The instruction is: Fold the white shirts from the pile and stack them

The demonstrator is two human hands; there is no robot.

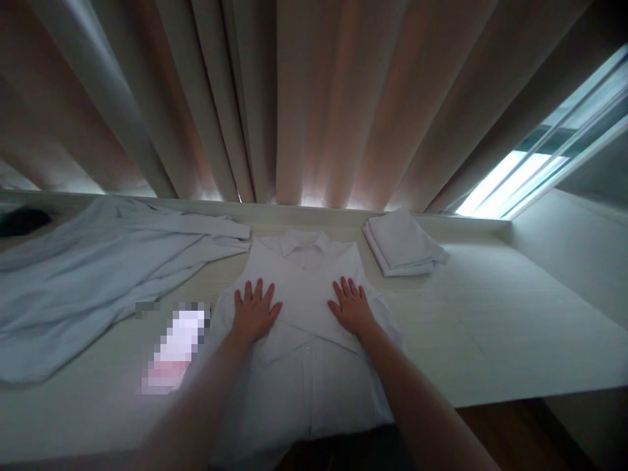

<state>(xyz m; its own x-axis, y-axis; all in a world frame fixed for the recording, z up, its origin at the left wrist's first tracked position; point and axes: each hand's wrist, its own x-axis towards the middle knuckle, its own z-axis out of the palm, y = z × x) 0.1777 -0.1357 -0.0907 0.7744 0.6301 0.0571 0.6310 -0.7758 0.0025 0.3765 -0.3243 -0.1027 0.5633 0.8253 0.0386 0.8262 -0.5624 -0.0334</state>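
A white collared shirt (307,291) lies front side up on the pale table, its collar toward the window side. Both sleeves are crossed over its chest, and the button strip shows below them. Flat on the left part of the chest rests my left hand (254,314), its fingers spread. My right hand (352,309) lies on the right part in the same way, fingers apart. Neither hand grips any cloth. The shirt's lower hem comes near the table's front edge, close to my body.
A light grey-white garment (98,261) is spread at the left. A blurred-out bright phone-like rectangle (176,347) lies on the table left of the shirt. At the back right sits a folded white cloth stack (402,242). Long curtains (338,98) hang behind the table (490,314).
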